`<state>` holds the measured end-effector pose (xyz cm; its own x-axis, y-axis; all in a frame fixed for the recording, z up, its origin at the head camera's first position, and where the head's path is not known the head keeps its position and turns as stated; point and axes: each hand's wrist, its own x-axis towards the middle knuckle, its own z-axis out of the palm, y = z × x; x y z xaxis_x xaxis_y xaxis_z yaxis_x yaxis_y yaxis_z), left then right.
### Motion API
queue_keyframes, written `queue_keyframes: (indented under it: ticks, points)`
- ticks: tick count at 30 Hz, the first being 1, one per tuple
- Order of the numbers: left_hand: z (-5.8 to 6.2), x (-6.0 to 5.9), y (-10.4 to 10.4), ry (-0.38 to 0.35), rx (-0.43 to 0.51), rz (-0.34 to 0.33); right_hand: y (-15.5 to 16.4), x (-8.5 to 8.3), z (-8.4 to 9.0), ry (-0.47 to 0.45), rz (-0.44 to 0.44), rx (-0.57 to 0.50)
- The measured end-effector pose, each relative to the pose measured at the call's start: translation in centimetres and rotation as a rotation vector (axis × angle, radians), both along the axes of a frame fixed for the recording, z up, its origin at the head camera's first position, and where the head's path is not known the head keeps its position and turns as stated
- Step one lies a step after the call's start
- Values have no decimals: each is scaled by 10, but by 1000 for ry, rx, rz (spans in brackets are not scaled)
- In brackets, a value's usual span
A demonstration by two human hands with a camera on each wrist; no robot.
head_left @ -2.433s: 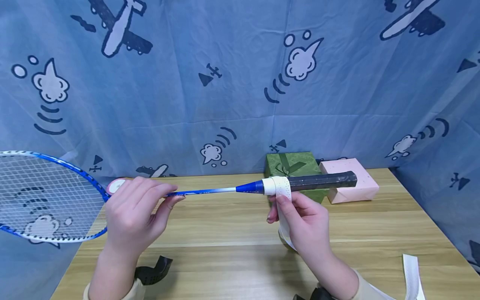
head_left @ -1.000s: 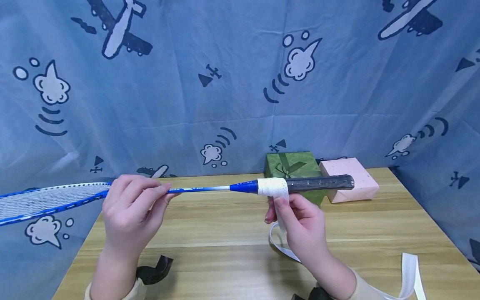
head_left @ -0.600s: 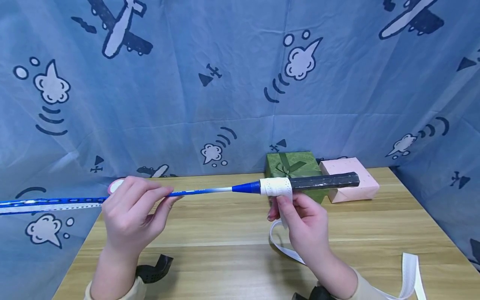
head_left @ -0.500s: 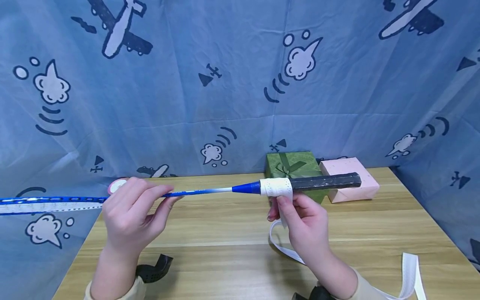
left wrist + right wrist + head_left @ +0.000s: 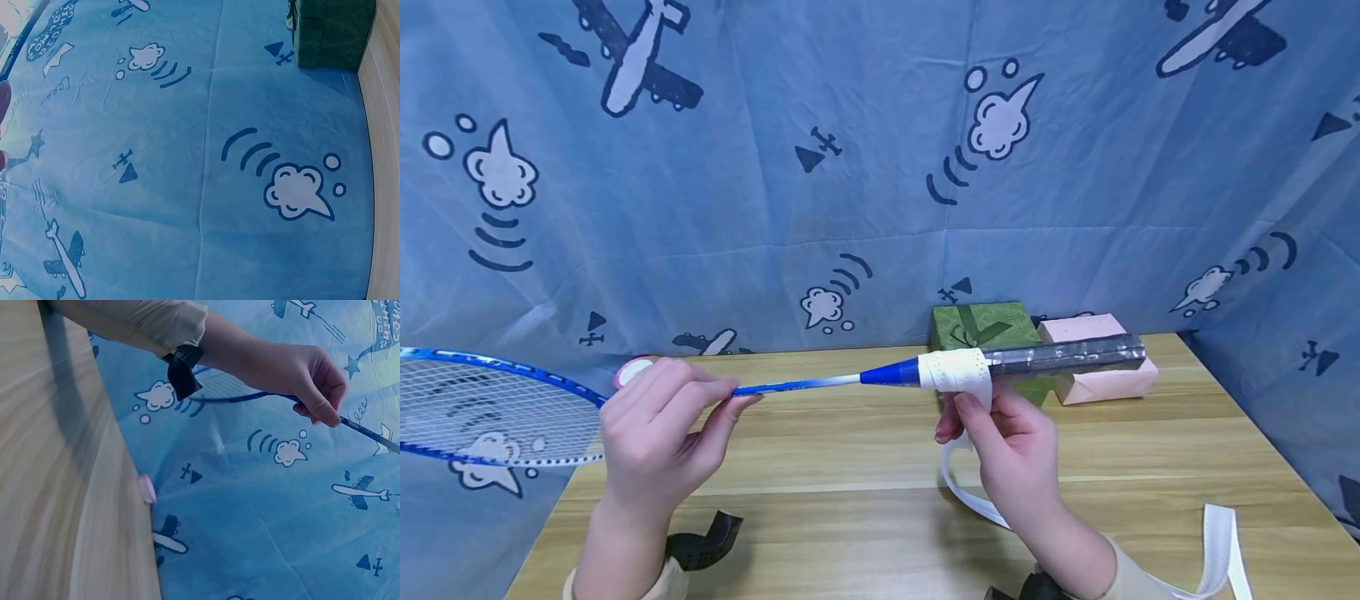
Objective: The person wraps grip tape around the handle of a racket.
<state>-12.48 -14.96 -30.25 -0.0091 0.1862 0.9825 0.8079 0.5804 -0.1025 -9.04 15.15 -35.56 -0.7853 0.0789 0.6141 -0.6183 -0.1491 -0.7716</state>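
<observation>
pinching racket shaft [image 5: 797, 384] left hand [image 5: 651, 437]; right hand [image 5: 1011, 454] grasping white tape [image 5: 958, 373], above table [image 5: 865, 517].

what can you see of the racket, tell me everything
The racket is held level above the table, head to the left, handle to the right. It has a blue frame with white strings, a thin blue-to-white shaft, a blue cone and a dark handle. White perforated tape wraps the handle's cone end, its loose tail hanging down. The left hand pinches the shaft near the head; the right hand holds the tape under the handle.
</observation>
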Motion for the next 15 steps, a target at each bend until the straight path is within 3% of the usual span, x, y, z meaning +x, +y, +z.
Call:
queue_keyframes:
  ticks: [5, 11, 15]
  points:
    - [2, 1, -1, -23, -15, -25, 1, -1, 0, 33, 14, 6]
    - [3, 4, -4, -68, -97, -43, 1, -2, -1, 31, 16, 34]
    - [3, 6, -8, -127, -172, -8, 0, -2, -2, 43, 7, 62]
